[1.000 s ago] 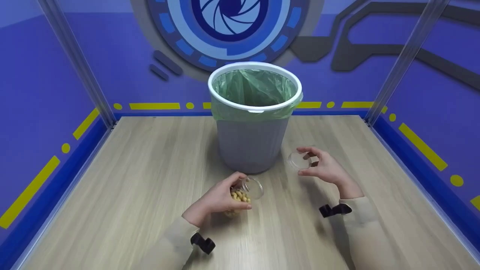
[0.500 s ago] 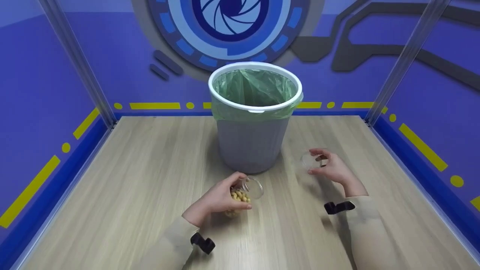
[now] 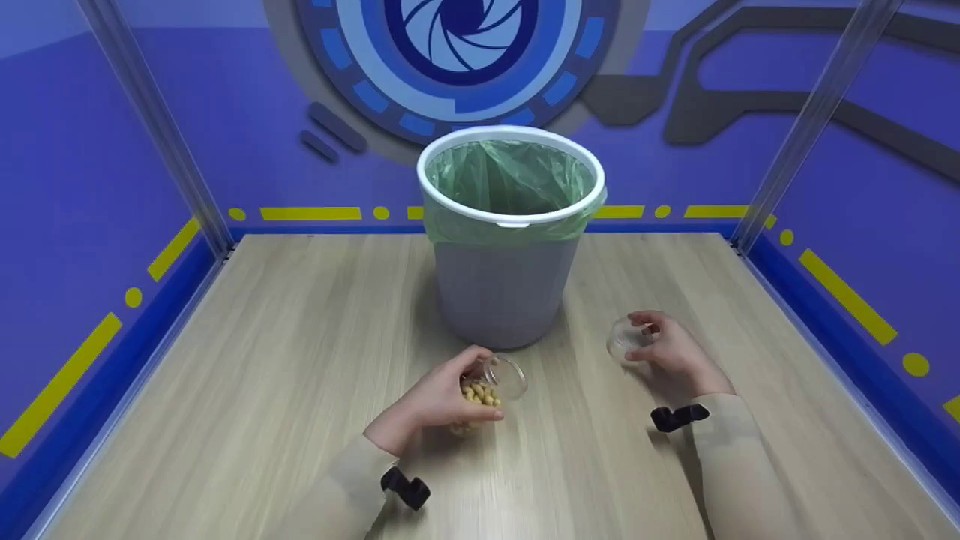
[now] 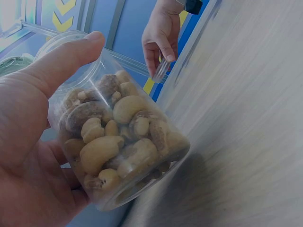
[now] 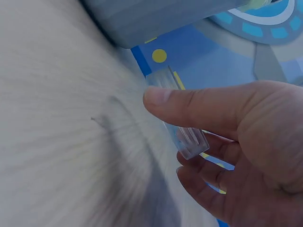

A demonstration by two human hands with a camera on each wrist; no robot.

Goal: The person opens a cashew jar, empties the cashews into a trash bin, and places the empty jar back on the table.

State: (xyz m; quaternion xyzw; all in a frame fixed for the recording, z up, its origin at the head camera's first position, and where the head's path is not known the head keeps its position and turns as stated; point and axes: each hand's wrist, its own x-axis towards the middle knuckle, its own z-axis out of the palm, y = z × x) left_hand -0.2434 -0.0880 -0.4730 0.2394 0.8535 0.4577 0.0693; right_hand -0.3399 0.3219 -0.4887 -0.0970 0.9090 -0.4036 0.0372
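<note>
My left hand point(image 3: 439, 394) grips a clear plastic jar point(image 4: 123, 137) partly filled with cashew nuts point(image 4: 130, 111). The jar is tilted, its uncovered mouth turned up and to the right in the head view. To the right, my right hand point(image 3: 679, 354) pinches a clear round lid point(image 3: 624, 339) by its edge between thumb and fingers. In the right wrist view the lid point(image 5: 182, 137) is seen edge-on, close over the table, with the thumb across its near side. Jar and lid are well apart.
A grey trash bin point(image 3: 502, 289) with a white rim and green liner bag point(image 3: 517, 176) stands upright just beyond the hands. The wooden table point(image 3: 315, 315) is bounded by blue-purple panels point(image 3: 60, 225) at the back and sides.
My right hand has carried the lid to the right, away from the jar, then lower and slightly nearer over the table. My left hand and the jar have stayed in place.
</note>
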